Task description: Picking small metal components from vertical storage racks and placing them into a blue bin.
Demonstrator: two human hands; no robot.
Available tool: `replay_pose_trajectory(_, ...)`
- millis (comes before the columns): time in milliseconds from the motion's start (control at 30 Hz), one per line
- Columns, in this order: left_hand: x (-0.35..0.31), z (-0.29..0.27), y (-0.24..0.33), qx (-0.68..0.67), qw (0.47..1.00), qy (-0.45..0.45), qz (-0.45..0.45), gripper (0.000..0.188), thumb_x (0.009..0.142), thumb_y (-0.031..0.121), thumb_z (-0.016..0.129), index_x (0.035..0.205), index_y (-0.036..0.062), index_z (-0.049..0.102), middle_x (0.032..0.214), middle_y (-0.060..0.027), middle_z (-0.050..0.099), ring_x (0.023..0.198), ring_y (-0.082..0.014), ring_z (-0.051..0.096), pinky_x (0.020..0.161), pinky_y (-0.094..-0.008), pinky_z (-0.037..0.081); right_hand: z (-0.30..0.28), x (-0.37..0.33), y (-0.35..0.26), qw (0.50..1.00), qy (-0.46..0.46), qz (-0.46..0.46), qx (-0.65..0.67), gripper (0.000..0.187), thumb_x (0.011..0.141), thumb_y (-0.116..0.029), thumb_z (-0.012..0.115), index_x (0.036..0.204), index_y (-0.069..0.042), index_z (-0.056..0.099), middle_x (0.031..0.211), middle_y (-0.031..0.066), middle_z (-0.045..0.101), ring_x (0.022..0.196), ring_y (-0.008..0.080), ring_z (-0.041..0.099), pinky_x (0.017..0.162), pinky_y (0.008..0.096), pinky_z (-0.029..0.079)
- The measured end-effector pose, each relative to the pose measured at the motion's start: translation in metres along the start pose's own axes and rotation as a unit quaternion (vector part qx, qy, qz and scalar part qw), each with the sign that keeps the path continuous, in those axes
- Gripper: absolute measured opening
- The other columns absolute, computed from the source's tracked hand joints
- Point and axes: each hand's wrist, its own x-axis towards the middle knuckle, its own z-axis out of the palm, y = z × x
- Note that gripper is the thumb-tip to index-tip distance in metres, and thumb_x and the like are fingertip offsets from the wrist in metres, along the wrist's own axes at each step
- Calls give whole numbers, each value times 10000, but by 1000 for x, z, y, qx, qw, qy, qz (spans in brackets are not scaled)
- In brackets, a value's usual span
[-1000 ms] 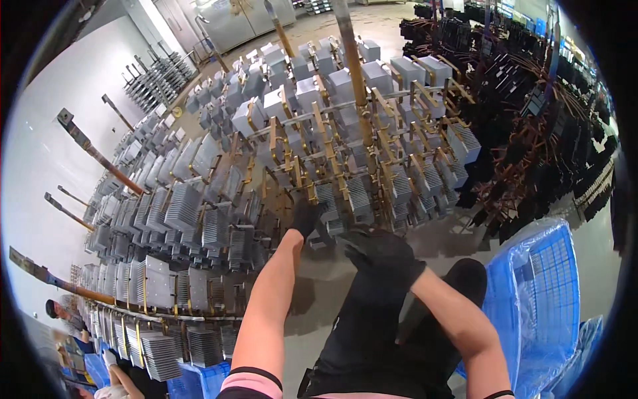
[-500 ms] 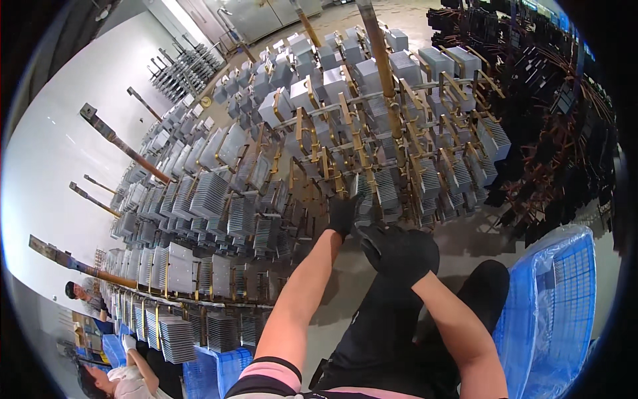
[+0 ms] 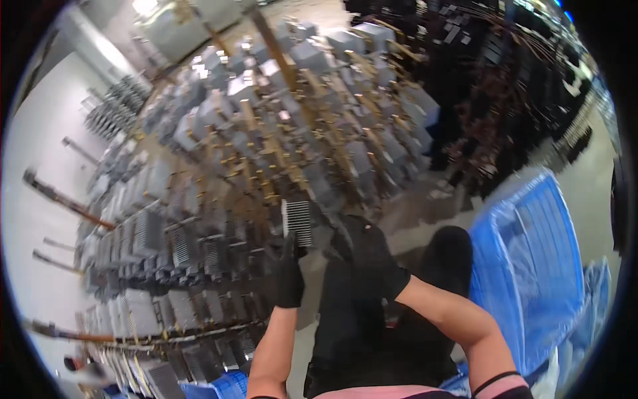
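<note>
A small silver finned heat sink (image 3: 297,224) is held off the rack in my left hand (image 3: 289,274), which wears a black glove; the thumb or a finger lies along its edge. My right hand (image 3: 373,258), gloved in black too, is just to the right of it, above my dark trouser legs. Its fingers are smeared by motion, and I cannot make out whether they hold anything. Beyond both hands stands a hanging rack of heat sinks (image 3: 362,159) on brass-coloured hooks, blurred.
On the right stands a blue plastic crate (image 3: 575,259) lined with clear film. Dark parts (image 3: 478,113) hang on a rack at the far right. More racks of finned heat sinks (image 3: 143,233) fill the left side. Another blue crate (image 3: 222,387) is at the lower left.
My left hand has drawn back from the rack, down and to the left, with a heat sink in it. The right hand has moved left and slightly down. The whole view has turned rightward.
</note>
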Motion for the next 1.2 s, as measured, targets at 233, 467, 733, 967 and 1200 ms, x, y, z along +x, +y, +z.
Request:
replay_pose_trajectory(233, -45, 36, 151, -92, 970, 23, 223, 290, 956, 197, 605, 1175, 8, 607, 1198, -184, 576, 1076, -328, 564, 942, -467, 438, -93, 2, -40, 968, -26, 207, 141, 660, 874, -217, 727, 1382, 39, 391, 1208, 224, 575, 1095, 282, 600, 922, 374, 479)
replay_pose_trajectory(467, -37, 71, 170, 140, 858, -66, 490, 446, 898, 323, 677, 1204, 9, 595, 1240, -182, 583, 1166, -380, 544, 1008, -469, 404, -233, -41, 22, 936, 162, 275, 150, 622, 834, -113, 761, 1340, -4, 417, 1134, 96, 587, 1053, 145, 548, 904, 331, 481)
replay_pose_trajectory(733, -11, 92, 129, 202, 880, -143, 405, 413, 836, 231, 750, 1179, 55, 603, 1154, -167, 607, 1115, -371, 567, 998, -444, 434, -349, -140, 146, 897, 82, 261, -347, 638, 709, -209, 812, 1248, -5, 540, 1090, 216, 587, 1053, 358, 553, 929, 430, 470)
replay_pose_trajectory(967, -22, 107, 138, 246, 849, -126, 449, 380, 856, 235, 726, 1169, 55, 609, 1143, -178, 610, 1097, -388, 567, 951, -476, 457, -298, -200, 271, 837, -116, 396, -360, 669, 712, -290, 768, 1286, -39, 535, 1126, 222, 573, 1064, 415, 562, 919, 482, 480)
replay_pose_trajectory(1200, -20, 109, 143, 270, 833, -117, 468, 344, 853, 245, 724, 1124, 53, 631, 1057, -179, 643, 1020, -401, 592, 904, -488, 477, -268, -194, 311, 809, -53, 420, -407, 609, 739, -244, 741, 1306, -145, 541, 1116, 176, 570, 1089, 366, 575, 913, 519, 478)
